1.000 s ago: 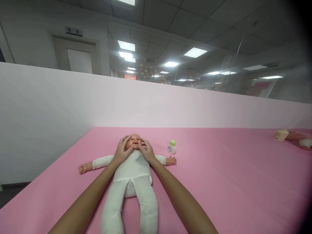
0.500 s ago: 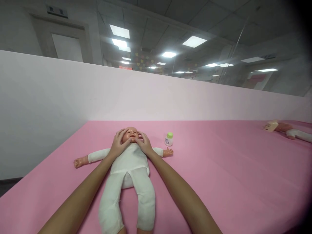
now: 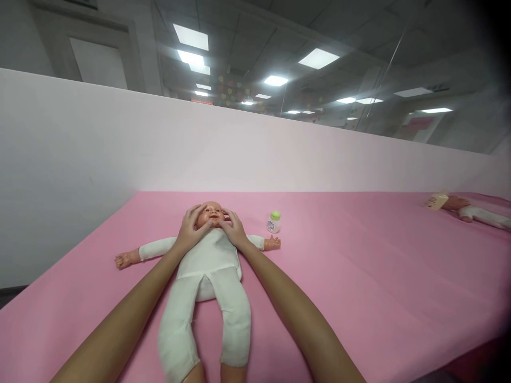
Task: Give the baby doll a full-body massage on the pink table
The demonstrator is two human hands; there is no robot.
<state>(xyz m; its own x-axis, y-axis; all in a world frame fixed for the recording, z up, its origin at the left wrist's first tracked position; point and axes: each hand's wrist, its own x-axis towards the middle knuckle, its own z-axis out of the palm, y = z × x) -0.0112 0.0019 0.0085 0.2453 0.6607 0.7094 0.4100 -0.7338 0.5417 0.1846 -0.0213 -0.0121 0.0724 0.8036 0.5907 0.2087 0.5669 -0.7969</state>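
- Near the far-left corner of the pink surface (image 3: 359,276), a baby doll (image 3: 207,260) lies flat on its back, arms flung wide, legs pointing toward the camera.
- Left hand (image 3: 190,230) cups the doll's head (image 3: 210,214) from one side, fingers spread over the cheek and temple; that grip is a loose cradle, not a clench.
- Right hand (image 3: 235,230) mirrors it on the other cheek, fingers splayed and resting on the face, so the grip reads as unclenched and in contact rather than clamped round anything.
- Both thumbs seem to meet near the chin, though they're too small to read exactly.
- My read: this is a gentle stroking or rubbing of the doll's face, and doing it well means light, even pressure from both sides at once, fingertips gliding outward and keeping off the eyes and mouth.
- Keeping the head centred between the palms should stop it rolling; the soft white body offers little to steady it.
- Just beyond the doll's outstretched hand stands a small white bottle with a green cap (image 3: 273,222), upright and untouched, within easy reach of the right hand.
- Far off at the right edge lies a second doll (image 3: 481,214) beside a pale bottle (image 3: 436,201), well apart from the action.
- Behind it all runs a pale partition wall (image 3: 159,149).
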